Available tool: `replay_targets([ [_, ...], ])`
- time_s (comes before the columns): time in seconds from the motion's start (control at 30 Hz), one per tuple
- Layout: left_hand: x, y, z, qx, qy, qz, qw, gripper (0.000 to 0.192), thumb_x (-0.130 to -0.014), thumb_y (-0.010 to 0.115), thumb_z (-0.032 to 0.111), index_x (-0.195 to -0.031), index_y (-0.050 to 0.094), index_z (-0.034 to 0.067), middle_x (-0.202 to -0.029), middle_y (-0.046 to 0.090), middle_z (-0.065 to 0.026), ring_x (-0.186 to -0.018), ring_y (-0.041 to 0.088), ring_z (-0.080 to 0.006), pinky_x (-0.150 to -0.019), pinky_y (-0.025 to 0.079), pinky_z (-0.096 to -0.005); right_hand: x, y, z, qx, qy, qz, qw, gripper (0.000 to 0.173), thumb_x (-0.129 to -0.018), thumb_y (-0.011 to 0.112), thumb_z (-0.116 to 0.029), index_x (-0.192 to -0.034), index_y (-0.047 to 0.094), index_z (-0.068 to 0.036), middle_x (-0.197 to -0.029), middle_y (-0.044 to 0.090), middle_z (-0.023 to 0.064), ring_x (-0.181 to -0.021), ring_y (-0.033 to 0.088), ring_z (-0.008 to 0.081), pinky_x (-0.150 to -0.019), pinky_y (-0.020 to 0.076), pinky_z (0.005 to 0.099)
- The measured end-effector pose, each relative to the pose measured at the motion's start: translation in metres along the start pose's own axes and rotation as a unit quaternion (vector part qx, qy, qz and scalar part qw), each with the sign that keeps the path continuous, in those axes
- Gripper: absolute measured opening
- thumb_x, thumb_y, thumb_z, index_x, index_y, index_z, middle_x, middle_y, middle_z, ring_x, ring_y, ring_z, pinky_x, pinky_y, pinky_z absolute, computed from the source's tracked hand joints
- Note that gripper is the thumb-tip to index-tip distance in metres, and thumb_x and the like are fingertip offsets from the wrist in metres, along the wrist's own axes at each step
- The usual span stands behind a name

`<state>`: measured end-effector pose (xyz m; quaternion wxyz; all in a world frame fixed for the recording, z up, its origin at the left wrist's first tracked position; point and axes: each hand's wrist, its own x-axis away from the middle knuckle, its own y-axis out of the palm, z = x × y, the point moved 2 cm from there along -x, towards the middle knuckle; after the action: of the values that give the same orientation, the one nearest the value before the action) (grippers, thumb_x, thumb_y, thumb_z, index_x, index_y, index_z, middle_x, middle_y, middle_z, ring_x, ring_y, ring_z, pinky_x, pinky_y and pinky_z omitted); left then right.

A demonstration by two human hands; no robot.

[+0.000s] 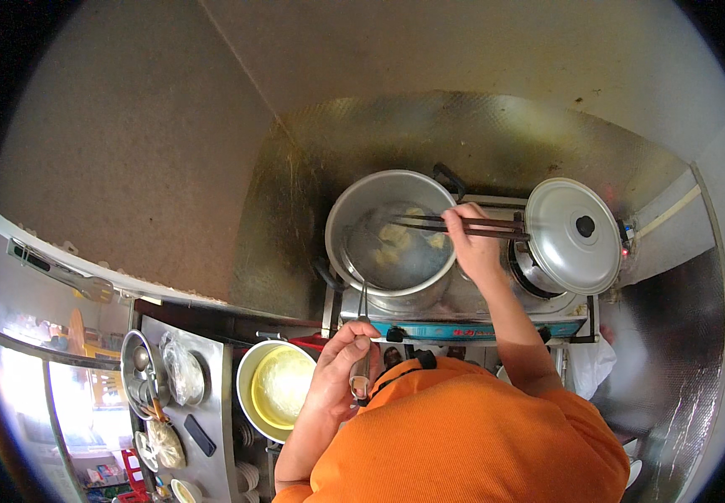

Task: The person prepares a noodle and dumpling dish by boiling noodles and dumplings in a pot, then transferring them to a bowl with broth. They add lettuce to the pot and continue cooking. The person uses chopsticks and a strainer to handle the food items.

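Note:
A large metal pot (337,214) of steaming water stands on the left burner of a gas stove (507,314). Pale yellowish food pieces (395,235) float in it, too hazy to identify. My right hand (472,242) grips a pair of long dark chopsticks (494,222), their tips over the food in the pot. My left hand (342,361) holds a metal handle (362,361) in front of the pot. It belongs to a wire-handled strainer or ladle whose head dips into the pot by the near rim; steam and water partly hide that head.
A lidded aluminium pot (573,236) sits on the right burner. Left of me is a deep pot (243,390) holding a yellow container (281,383). A steel counter (211,377) bears a phone (200,435), plastic bags (166,443) and a metal basin (127,352). Greasy foil (387,138) lines the wall behind.

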<state>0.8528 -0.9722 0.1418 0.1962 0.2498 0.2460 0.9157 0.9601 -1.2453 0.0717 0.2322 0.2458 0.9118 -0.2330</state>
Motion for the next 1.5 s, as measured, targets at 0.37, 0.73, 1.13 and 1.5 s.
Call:
replay_targets([
  [0.37, -0.018, -0.03, -0.009, -0.2, 0.066, 0.052, 0.976, 0.012, -0.09, 0.061, 0.008, -0.098, 0.068, 0.004, -0.088, 0.066, 0.0004, -0.066, 0.055, -0.0071, -0.058, 0.043, -0.0219, 0.042, -0.051, -0.011, -0.089, 0.112, -0.042, 0.989, 0.027, -0.098, 0.057, -0.021, -0.089, 0.066, 0.003, -0.075, 0.066, 0.0101, -0.062, 0.065, 0.0169, -0.056, 0.0519, 0.0297],
  [0.73, -0.033, -0.058, -0.008, -0.263, 0.078, 0.027, 0.961, 0.01, -0.09, 0.059, 0.001, -0.095, 0.068, -0.001, -0.081, 0.06, 0.003, -0.076, 0.05, -0.0047, -0.068, 0.039, -0.0198, 0.06, -0.069, -0.012, -0.05, 0.115, -0.061, 0.99, 0.031, -0.102, 0.051, -0.023, -0.095, 0.064, 0.005, -0.092, 0.063, 0.0099, -0.079, 0.064, 0.0154, -0.068, 0.0564, 0.028],
  [1.13, -0.035, -0.053, -0.016, -0.247, 0.063, 0.068, 0.965, 0.012, -0.091, 0.061, 0.009, -0.094, 0.07, 0.001, -0.078, 0.06, 0.004, -0.068, 0.048, -0.0038, -0.06, 0.037, -0.0206, 0.062, -0.101, -0.01, -0.108, 0.13, 0.043, 0.985, 0.026, -0.102, 0.053, -0.02, -0.094, 0.064, 0.003, -0.088, 0.066, 0.0089, -0.076, 0.063, 0.0137, -0.068, 0.0536, 0.0281],
  [1.5, -0.029, -0.048, -0.017, -0.167, 0.086, 0.132, 0.973, 0.013, -0.088, 0.059, 0.01, -0.093, 0.068, 0.002, -0.071, 0.062, -0.0035, -0.044, 0.05, -0.0098, -0.038, 0.037, -0.0244, 0.071, -0.11, -0.002, -0.089, 0.138, 0.046, 0.985, 0.024, -0.101, 0.05, -0.016, -0.093, 0.064, 0.002, -0.089, 0.065, 0.0086, -0.078, 0.063, 0.0153, -0.071, 0.0524, 0.0287],
])
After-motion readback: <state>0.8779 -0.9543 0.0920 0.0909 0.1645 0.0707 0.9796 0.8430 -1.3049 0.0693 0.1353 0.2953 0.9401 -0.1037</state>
